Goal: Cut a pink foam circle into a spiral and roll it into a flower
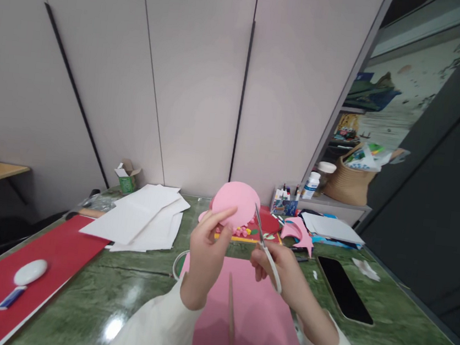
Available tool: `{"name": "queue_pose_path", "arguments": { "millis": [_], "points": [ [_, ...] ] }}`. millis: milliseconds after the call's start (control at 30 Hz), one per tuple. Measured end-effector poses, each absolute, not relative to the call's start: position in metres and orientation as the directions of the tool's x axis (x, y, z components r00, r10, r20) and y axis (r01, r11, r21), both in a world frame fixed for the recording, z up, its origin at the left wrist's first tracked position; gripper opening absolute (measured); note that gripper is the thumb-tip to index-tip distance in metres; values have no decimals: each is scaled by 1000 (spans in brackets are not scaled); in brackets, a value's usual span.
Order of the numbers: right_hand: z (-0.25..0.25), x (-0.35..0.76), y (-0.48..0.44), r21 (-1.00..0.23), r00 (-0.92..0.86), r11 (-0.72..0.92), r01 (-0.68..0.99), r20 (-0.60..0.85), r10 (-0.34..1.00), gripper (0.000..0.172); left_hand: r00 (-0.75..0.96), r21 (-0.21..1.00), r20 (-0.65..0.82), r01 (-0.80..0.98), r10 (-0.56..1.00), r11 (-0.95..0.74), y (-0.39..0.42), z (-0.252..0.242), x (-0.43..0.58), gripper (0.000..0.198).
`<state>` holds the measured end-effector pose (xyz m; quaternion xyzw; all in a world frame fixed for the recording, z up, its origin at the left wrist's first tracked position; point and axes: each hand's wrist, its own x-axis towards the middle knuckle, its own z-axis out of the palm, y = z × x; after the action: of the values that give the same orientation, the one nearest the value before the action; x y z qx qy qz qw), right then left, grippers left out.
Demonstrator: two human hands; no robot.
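Note:
My left hand (210, 242) is closed on a round pink paper piece (235, 201), pinching its lower left part and holding it up above the table. In my right hand (276, 261) is a pair of scissors (264, 243) with pale handles, its blades pointing up at the right edge of the pink round. Whether the blades touch the paper I cannot tell. Below both hands lies a large pink sheet (255, 319) with a thin brown stick (231, 311) on it. Small pink and yellow bits (243, 231) lie behind my hands.
White paper sheets (142, 215) and a red sheet (63, 253) bearing a white oval object (30, 272) lie left. A black phone (344, 289), pink offcut (298, 233) and pen box (285, 202) are right. Grey cabinet doors (191, 79) stand behind the green table (86, 300).

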<state>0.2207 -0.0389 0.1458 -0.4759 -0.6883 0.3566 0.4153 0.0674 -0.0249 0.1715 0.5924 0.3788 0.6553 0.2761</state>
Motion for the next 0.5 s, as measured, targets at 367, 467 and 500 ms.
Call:
{"name": "queue_pose_path", "arguments": {
  "millis": [367, 467, 500],
  "points": [
    [148, 221, -41, -851, -204, 330, 408, 267, 942, 38, -134, 838, 545, 42, 828, -545, -26, 171, 71, 26],
    [149, 220, -40, -841, -198, 334, 426, 274, 941, 40, -115, 844, 536, 56, 836, -533, -27, 171, 72, 27],
    [149, 220, -40, -840, -193, 330, 431, 271, 943, 40, -109, 845, 534, 56, 838, -531, -27, 171, 72, 27]
  ]
}}
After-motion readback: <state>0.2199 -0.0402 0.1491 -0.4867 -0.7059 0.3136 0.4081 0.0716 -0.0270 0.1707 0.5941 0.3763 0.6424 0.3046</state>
